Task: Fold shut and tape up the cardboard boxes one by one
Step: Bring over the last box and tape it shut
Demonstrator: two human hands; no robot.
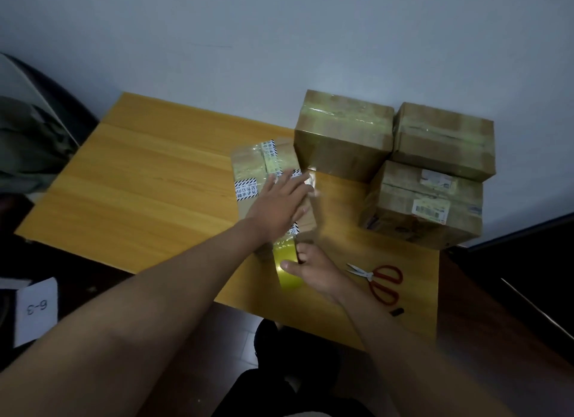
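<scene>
- Four boxes sit on the bench (149, 180); the one I'm taping, the small box (248, 165), lies in the middle, just left of the three stacked ones.
- My left hand (279, 204) lies flat on the small box's top, fingers straight, pressing toward its right edge.
- My right hand (313, 269) is just near of the box, fingers curled round the tape roll (287, 269), with yellow tape running from it up onto the box's near face.
- The box's long axis runs far to near, and the tape line follows it, so I judge the coming pull goes toward me.
- The right hand is nearer the scissors (380, 280), which lie just to its right.
- Room is tight on the right, where the large taped box (341, 134) nearly touches; the bench is open to the left.
</scene>
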